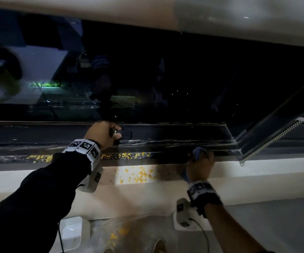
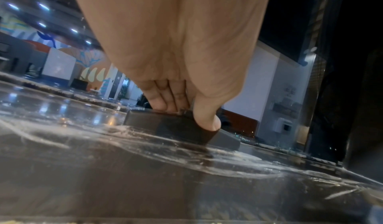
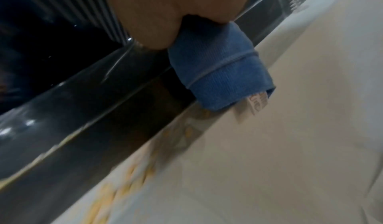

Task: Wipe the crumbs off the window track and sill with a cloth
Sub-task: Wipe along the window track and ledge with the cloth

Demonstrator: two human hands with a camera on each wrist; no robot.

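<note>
Yellow crumbs (image 1: 125,155) lie along the dark window track (image 1: 165,154), and a second scatter sits on the pale sill (image 1: 257,167) just below, bunched near the middle of its length; more yellow bits show on the floor under the sill's front edge. Blue cloth (image 3: 219,73) is bunched in the right hand (image 1: 200,165), fingers curled round it, one folded end with a white label poking out below the palm and hanging at the seam where track meets sill. That hand sits to the right of both crumb patches, knuckles up, wrist bent back over the sill's front edge. Step in hand, as I read it: wiping the track, with most crumbs not yet cleared. Next move likely calls for dragging the cloth leftward along the groove, pressed down into it, then sweeping the sill's patch toward one edge without flicking bits to the floor. Left hand (image 1: 102,133) is reached forward over the track, arm extended in a dark sleeve, thumb and fingers clamped on a small dark window handle (image 2: 182,129) on the lower frame, apparently steadying the sash.
</note>
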